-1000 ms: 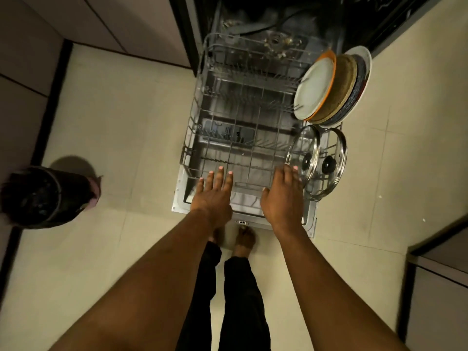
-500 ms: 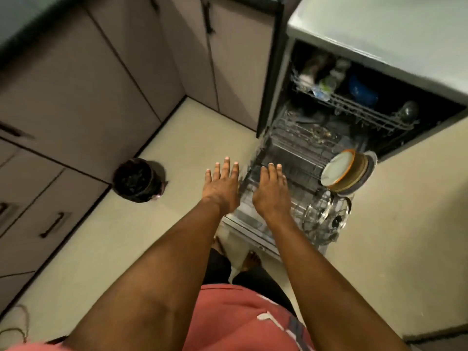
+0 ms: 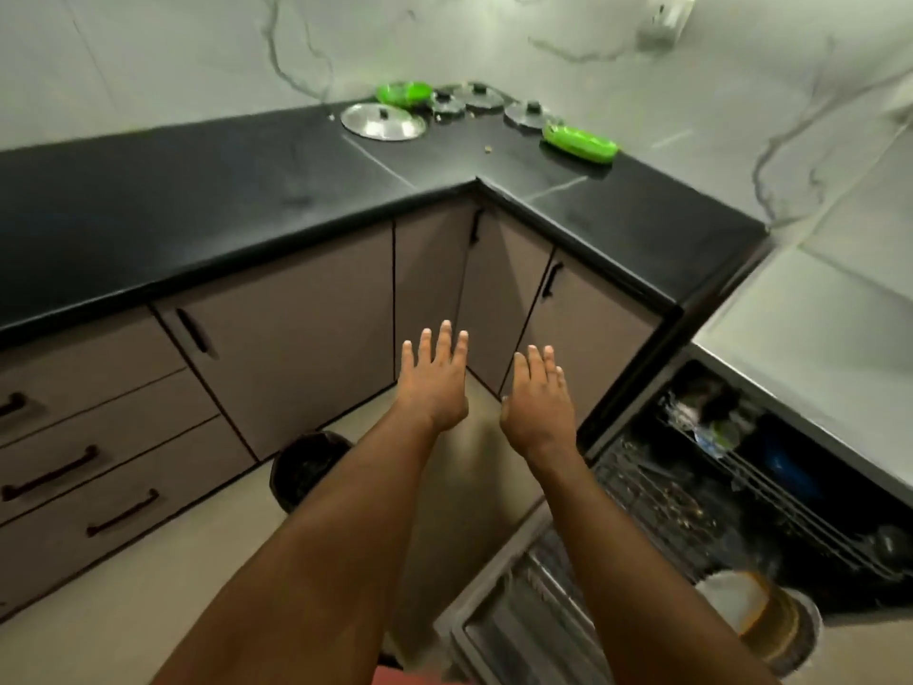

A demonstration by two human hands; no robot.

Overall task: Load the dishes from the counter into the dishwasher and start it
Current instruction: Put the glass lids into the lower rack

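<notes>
My left hand [image 3: 435, 383] and my right hand [image 3: 539, 399] are stretched out in front of me, fingers straight, both empty, in front of the corner cabinets. In the far corner of the black counter [image 3: 207, 205] lie a large steel lid [image 3: 383, 122], several smaller lids [image 3: 478, 97] and two green dishes [image 3: 580, 143]. The open dishwasher [image 3: 741, 487] is at the lower right. Its pulled-out lower rack [image 3: 533, 615] holds standing plates [image 3: 761, 620].
A black waste bin [image 3: 309, 469] stands on the floor by the cabinets, left of my arms. Drawers with dark handles [image 3: 49, 479] fill the left side. The dishwasher's upper rack [image 3: 716, 427] holds small items. A pale appliance top [image 3: 820, 338] lies at the right.
My view has risen from the dishwasher rack to the counter corner. Both hands have left the lower rack's front edge and lifted, still empty and flat.
</notes>
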